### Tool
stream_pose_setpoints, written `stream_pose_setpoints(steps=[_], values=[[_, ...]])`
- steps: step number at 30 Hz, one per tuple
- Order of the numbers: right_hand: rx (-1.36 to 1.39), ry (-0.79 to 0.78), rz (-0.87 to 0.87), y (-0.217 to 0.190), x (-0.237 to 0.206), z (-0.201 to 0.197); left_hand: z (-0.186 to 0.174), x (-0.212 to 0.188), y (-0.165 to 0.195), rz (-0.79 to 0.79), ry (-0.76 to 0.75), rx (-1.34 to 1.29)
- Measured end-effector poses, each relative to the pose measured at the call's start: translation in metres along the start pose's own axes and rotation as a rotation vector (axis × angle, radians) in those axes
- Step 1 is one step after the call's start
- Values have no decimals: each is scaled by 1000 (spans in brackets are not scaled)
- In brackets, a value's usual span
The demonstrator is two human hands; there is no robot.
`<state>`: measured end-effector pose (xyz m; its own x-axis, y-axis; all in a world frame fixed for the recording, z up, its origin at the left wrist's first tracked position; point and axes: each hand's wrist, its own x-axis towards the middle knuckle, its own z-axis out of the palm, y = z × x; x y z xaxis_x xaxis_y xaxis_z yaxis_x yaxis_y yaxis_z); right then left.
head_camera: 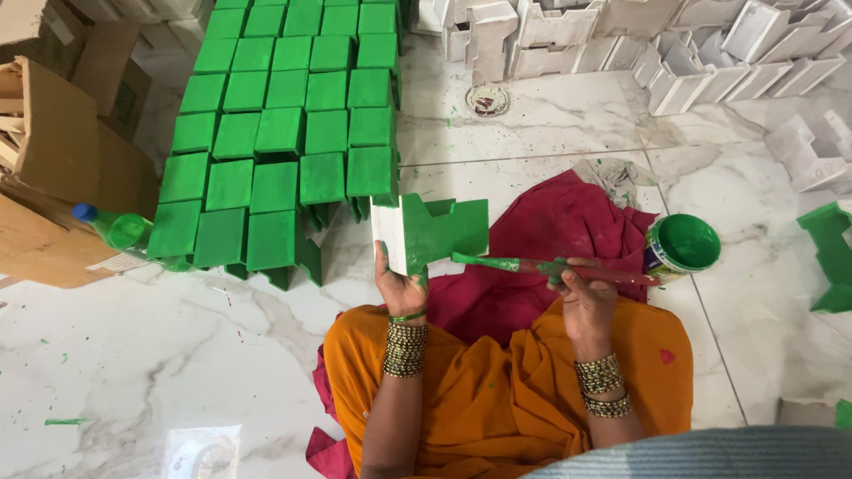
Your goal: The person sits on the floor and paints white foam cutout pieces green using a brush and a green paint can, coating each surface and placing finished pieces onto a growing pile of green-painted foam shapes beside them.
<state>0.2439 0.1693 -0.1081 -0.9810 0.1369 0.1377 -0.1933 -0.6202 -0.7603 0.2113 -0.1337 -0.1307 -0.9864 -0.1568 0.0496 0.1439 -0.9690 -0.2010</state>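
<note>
left hand (401, 286) is clamped on a moulded block (432, 232), half green w/ one face still white, held up over the red cloth (559, 222) on the lap. right hand (581, 297) is closed round a paintbrush (532, 265), green-loaded tip just at the block's lower edge. step in hand looks like coating the block, prob. midway. next move seems to call for turning the white face toward the brush; the green paint tin (682, 246) sits near the right hand. painted blocks (284, 133) lie in rows on the floor (177, 355), unpainted white ones (674, 44) piled beyond.
</note>
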Motion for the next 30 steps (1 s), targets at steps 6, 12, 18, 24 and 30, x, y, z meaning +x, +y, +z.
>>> stream_pose_setpoints(steps=[6, 12, 18, 24, 30], values=[[-82, 50, -57, -1, 9, -4, -1, -1, -1, 0, -30, 13], [-185, 109, -173, -19, 11, -14, 0, 3, 4, 28, -9, 10], [-11, 14, -93, -18, 1, -5, 1, 1, 2, -29, -28, -13], [-165, 74, -141, -3, 7, -8, 0, -1, 1, -115, -307, -18], [-273, 177, -255, -21, 8, -25, 1, 1, 3, 35, 81, 4]])
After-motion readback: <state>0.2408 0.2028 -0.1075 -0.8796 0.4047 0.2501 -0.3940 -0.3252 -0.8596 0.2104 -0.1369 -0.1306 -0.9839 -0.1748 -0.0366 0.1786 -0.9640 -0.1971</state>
